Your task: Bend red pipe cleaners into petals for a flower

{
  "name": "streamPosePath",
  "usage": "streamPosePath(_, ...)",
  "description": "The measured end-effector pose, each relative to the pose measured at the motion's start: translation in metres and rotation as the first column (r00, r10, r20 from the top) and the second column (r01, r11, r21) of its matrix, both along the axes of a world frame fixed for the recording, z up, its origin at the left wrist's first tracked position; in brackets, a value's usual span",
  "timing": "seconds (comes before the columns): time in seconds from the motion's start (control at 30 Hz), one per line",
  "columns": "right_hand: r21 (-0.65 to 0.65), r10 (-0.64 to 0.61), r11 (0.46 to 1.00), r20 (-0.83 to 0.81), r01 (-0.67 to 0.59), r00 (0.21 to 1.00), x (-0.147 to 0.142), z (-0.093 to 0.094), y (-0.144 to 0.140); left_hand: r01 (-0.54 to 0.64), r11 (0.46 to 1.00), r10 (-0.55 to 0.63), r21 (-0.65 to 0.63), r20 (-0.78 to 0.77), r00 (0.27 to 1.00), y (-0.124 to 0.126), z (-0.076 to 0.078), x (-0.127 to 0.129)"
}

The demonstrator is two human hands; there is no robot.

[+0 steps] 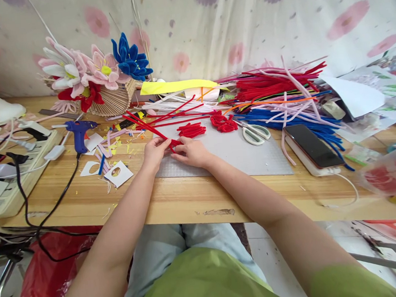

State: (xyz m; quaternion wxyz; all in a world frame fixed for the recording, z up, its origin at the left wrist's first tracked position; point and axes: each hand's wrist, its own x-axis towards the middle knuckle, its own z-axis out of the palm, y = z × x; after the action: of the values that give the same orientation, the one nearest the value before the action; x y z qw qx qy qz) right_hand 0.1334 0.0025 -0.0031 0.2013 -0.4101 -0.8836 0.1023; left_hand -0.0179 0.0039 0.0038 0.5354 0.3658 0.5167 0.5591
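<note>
Green fabric over the lap and pale trousers fill the bottom of the head view, and from there I follow both bare forearms up to the wooden table edge [189,204].

I see the left hand [155,153] and the right hand [193,152] meeting over the near edge of a grey gridded cutting mat [240,156]. Both sets of fingers are closed in a pinch on a red fuzzy pipe cleaner [175,143]. A small folded part sits between the two thumbs, and the long straight tails run up and away from the left fingers; that two-handed pinch looks like a hold for bending the soft wire, I judge.

Just beyond the fingertips lie two finished red looped pipe-cleaner pieces [191,130], flat on the mat. Further right of the right fingers rest white-handled scissors [255,133] and a dark phone on a white block [311,147]. Behind them is a loose heap of red, blue and pink pipe cleaners [276,91].

Left of the left fingers I see a blue glue gun [79,132] with its black cord trailing off the table, white paper cut-outs [117,173], and a woven basket of plush flowers [89,77].
</note>
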Motion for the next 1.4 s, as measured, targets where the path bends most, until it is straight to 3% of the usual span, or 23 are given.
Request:
streamPosePath(0.13,-0.009,0.062,0.998,-0.276,-0.068,0.959,0.006,0.002,0.006,-0.005,1.000,0.005,-0.002,-0.028,1.000,0.001,-0.001,-0.004)
streamPosePath(0.23,-0.067,0.014,0.997,-0.438,-0.048,0.899,0.007,0.003,0.011,0.065,0.998,-0.063,0.018,-0.093,0.994,0.001,-0.001,-0.006)
streamPosePath(0.4,-0.293,-0.132,0.956,-0.502,-0.024,0.855,0.004,-0.002,0.014,0.172,0.985,-0.169,-0.001,-0.165,0.972,-0.005,0.003,-0.004)
streamPosePath(0.57,-0.403,-0.202,0.911,-0.623,-0.089,0.755,0.000,-0.005,0.017,0.157,0.987,-0.154,0.010,-0.152,0.976,-0.006,0.004,-0.002)
streamPosePath(0.8,-0.567,-0.310,0.749,-0.756,-0.341,0.577,0.002,-0.002,0.019,0.189,0.982,-0.188,0.014,-0.035,0.981,-0.004,0.005,-0.006)
streamPosePath(0.9,-0.633,-0.353,0.685,-0.721,-0.360,0.597,0.004,-0.001,0.018,0.210,0.977,-0.209,0.046,-0.031,0.977,-0.004,0.006,-0.006)
streamPosePath(0.97,-0.659,-0.352,0.672,-0.685,-0.338,0.638,0.003,0.000,0.016,0.209,0.976,-0.206,0.059,-0.049,0.977,-0.005,0.006,-0.006)
streamPosePath(1.13,-0.626,-0.278,0.728,-0.641,-0.278,0.715,-0.001,0.001,0.014,0.135,0.991,-0.134,0.021,-0.054,0.990,-0.004,0.008,-0.004)
streamPosePath(1.27,-0.601,-0.312,0.769,-0.650,-0.218,0.693,-0.002,0.002,0.014,0.114,0.992,-0.114,-0.045,-0.003,0.993,-0.004,0.006,0.000)
streamPosePath(1.4,-0.643,-0.314,0.725,-0.628,-0.248,0.712,0.001,0.005,0.014,0.125,0.990,-0.126,-0.057,-0.006,0.992,-0.003,0.002,0.001)
